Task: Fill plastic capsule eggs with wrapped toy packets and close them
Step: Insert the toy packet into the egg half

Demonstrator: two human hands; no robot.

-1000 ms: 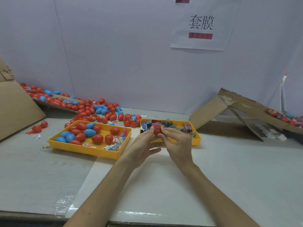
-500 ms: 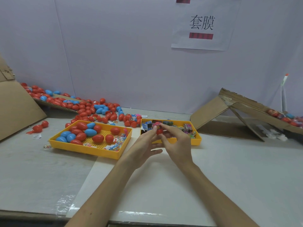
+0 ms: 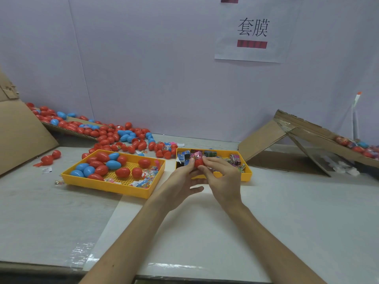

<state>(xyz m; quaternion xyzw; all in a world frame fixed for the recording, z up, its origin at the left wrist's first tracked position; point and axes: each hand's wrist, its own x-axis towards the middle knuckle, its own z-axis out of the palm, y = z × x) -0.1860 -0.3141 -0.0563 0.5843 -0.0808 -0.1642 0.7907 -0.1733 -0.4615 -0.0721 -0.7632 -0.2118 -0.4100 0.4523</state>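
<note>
Your left hand (image 3: 180, 177) and right hand (image 3: 221, 177) both pinch the red capsule egg (image 3: 198, 162), held above the packet tray's (image 3: 247, 174) near edge, likely so you can press it closed.

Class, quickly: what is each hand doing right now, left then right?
Left hand: holds the red capsule egg, fingers curled round it.
Right hand: grips the same egg from the other side.

Occlusion findings, head view.
I find the red egg (image 3: 198, 162) largely covered by the left hand (image 3: 180, 181) and right hand (image 3: 223, 179), so its seam cannot be judged; the far-right eggs (image 3: 361, 147) are blurred and cropped.
</note>
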